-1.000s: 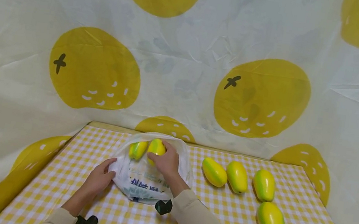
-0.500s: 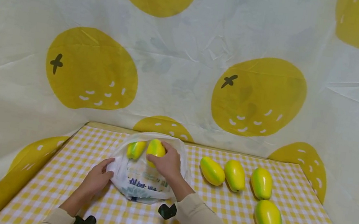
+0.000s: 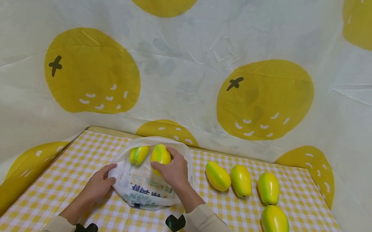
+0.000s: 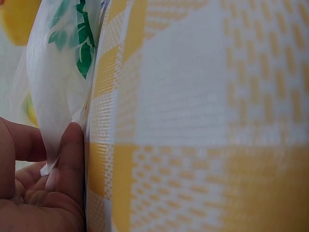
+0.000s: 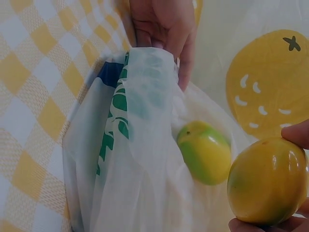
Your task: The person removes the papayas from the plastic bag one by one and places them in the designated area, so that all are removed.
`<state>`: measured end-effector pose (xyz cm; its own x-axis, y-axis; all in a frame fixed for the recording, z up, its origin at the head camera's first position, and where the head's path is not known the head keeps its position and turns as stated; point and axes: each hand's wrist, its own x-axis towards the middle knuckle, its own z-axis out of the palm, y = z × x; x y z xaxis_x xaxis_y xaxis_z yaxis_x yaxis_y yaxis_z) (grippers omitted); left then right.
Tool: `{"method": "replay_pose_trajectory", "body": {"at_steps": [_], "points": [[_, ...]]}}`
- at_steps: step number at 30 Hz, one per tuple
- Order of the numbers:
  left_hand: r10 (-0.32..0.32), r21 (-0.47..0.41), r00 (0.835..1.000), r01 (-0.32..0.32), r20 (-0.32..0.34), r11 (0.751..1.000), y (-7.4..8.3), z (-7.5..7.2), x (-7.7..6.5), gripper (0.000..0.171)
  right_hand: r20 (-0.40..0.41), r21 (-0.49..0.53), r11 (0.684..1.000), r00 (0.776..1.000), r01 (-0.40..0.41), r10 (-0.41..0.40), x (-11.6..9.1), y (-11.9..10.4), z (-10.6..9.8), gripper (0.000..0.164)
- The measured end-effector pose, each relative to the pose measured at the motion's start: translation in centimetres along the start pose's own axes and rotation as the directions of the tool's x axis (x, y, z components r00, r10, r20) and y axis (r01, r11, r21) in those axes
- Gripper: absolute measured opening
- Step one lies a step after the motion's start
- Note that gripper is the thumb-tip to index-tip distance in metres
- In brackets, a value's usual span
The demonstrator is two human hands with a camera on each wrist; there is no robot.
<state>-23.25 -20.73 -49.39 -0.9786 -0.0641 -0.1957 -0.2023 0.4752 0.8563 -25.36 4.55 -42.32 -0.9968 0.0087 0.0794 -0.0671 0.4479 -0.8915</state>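
Pinching the left rim of a plastic bag with the left hand, lower left of centre. Gripping a papaya in the right hand, at the bag's open mouth in the lower centre, long axis running roughly up the frame; contact with the bag unclear. Crowding the left side within the bag: a second papaya. Lying lower right on the gingham-covered counter: a loose papaya; behind it, three more papayas. Farthest, filling the upper frame: a fruit-print curtain.

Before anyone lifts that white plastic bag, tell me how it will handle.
The plastic bag is probably floppy: its thin wall creases where the left hand pinches it. The glossy, rounded fruit inside may roll about, so the bag would likely sag unevenly.
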Motion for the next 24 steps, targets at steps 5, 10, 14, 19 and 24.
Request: {"method": "replay_pose_trajectory", "body": {"at_steps": [5, 10, 14, 19, 24], "points": [[0.003, 0.006, 1.0, -0.003, 0.0, 1.0, -0.1, -0.1, -0.1, 0.063, 0.01, 0.001, 1.0, 1.0, 0.015, -0.015, -0.7, -0.2, -0.4, 0.074], [0.008, 0.013, 1.0, -0.008, -0.001, 1.0, -0.2, -0.2, -0.1, 0.063, 0.01, 0.004, 1.0, 0.999, 0.031, -0.031, -1.2, -0.3, -0.7, 0.073], [0.015, 0.018, 1.0, -0.015, 0.003, 1.0, -0.3, -0.2, -0.2, 0.063, 0.014, 0.001, 0.999, 0.999, 0.037, -0.037, -1.7, -0.4, -1.1, 0.074], [0.027, 0.015, 1.0, -0.027, 0.011, 1.0, -0.2, -0.2, -0.2, 0.062, 0.021, -0.006, 1.0, 0.999, 0.028, -0.028, -2.1, -0.4, -1.7, 0.075], [0.018, 0.007, 1.0, -0.018, 0.015, 1.0, 0.0, -0.1, -0.1, 0.062, 0.029, -0.009, 1.0, 0.999, 0.02, -0.019, -2.4, -0.3, -2.3, 0.076]]}}
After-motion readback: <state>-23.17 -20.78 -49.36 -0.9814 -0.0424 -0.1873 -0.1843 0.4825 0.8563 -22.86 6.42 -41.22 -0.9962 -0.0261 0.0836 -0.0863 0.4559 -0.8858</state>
